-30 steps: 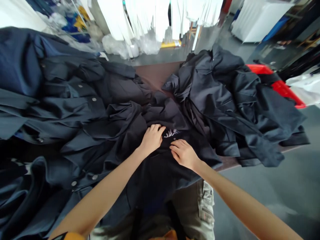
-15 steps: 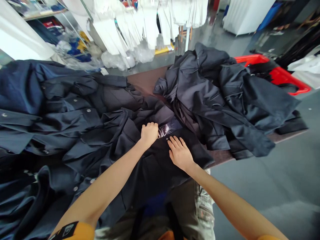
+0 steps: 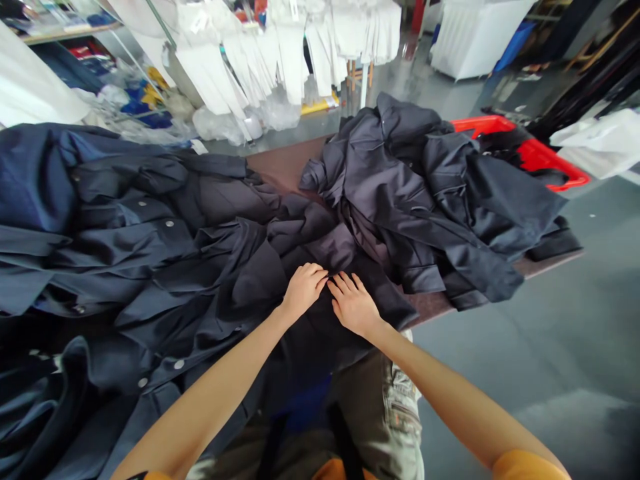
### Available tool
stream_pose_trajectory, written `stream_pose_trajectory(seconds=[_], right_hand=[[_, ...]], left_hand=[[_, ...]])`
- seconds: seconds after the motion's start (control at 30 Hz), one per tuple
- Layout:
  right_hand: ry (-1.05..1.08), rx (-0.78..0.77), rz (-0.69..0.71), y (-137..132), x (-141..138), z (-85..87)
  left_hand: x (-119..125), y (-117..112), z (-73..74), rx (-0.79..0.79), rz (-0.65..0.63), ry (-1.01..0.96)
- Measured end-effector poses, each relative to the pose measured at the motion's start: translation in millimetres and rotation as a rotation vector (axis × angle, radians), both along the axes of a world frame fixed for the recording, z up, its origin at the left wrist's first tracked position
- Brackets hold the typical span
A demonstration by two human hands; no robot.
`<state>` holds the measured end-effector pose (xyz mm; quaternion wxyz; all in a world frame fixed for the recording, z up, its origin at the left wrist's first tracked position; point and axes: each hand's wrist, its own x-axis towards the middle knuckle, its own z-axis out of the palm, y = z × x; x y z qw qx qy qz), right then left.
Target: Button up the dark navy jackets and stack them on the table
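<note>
A dark jacket (image 3: 320,340) lies spread over the near edge of the table, in front of my body. My left hand (image 3: 304,290) is closed on a fold of its cloth, thumb and fingers pinched together. Right beside it, my right hand (image 3: 356,308) rests palm down on the same jacket with its fingers stretched out. The fingertips of both hands almost meet. What lies under the folded cloth is hidden.
More dark garments with snap buttons (image 3: 150,220) are heaped on the left. Another pile of dark jackets (image 3: 400,180) covers the table's right part, by a red crate (image 3: 550,157). Brown tabletop (image 3: 285,163) shows between them. White garments (image 3: 280,53) hang behind.
My left hand has moved slightly down and right, closer to my right hand. The printed patch that showed between the hands is now covered by cloth. The view has shifted a little.
</note>
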<state>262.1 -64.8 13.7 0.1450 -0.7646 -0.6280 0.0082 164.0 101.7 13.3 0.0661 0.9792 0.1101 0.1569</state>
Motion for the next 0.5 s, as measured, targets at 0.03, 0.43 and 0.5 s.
stream_pose_trajectory(seconds=[0.03, 0.43, 0.5], right_hand=[[0.002, 0.003, 0.000, 0, 0, 0.6], [0.208, 0.123, -0.226, 8, 13, 13.1], [0.326, -0.026, -0.338, 21, 25, 25.8]], left_hand=[[-1, 0, -1.2, -0.004, 0.000, -0.005], [-15, -24, 17.8, 0.192, 0.010, 0.263], [-18, -31, 19.7, 0.217, 0.036, 0.273]])
